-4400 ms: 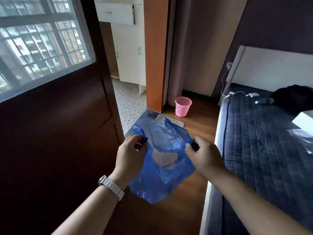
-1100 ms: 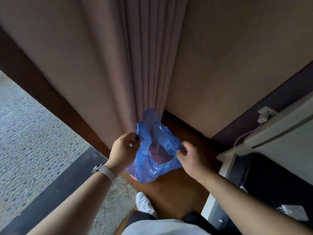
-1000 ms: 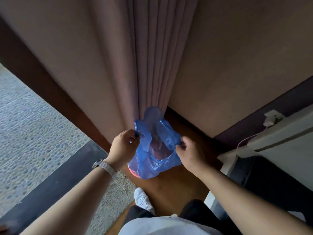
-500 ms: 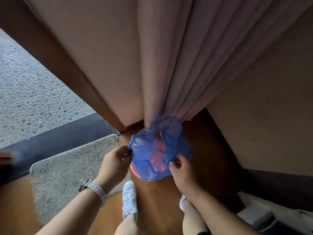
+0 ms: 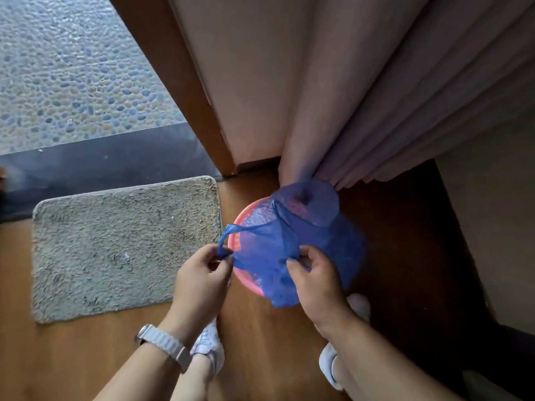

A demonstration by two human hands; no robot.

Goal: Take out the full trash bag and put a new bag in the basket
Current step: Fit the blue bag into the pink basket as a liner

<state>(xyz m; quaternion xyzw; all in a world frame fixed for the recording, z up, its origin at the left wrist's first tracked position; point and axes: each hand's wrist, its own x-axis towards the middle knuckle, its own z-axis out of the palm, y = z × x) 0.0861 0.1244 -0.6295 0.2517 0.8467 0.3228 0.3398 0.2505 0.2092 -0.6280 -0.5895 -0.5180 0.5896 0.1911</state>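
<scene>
The blue plastic bag (image 5: 312, 235) hangs open just over the pink basket (image 5: 246, 211). It covers most of the basket's top. The pink rim shows on the left side, and more pink shows through the thin blue plastic. I cannot tell if the bag is down inside the basket or only lying over it.

The left hand (image 5: 199, 282) is at the left side of the basket. Its fingers (image 5: 223, 263) pinch one thin handle loop of the bag and pull it out past the rim. The right hand (image 5: 315, 282) is at the near side of the bag. Its thumb and fingers are curled and grip a bunched bit of the bag's edge. There is a pale watch (image 5: 162, 347) on the left wrist.

The basket stands on a brown wooden floor (image 5: 260, 342), right by the bottom of a pink curtain (image 5: 362, 96). The top of the bag touches the curtain's folds. Two white shoes (image 5: 208, 345) stand on the floor near the basket, one under each arm.

A fuzzy grey mat (image 5: 121, 244) lies on the floor to the left of the basket. Past the mat is a dark strip (image 5: 101, 160), and past that is a floor made of little pebbles (image 5: 72, 68). A brown door frame (image 5: 179, 82) goes up between the pebble floor and the curtain.
</scene>
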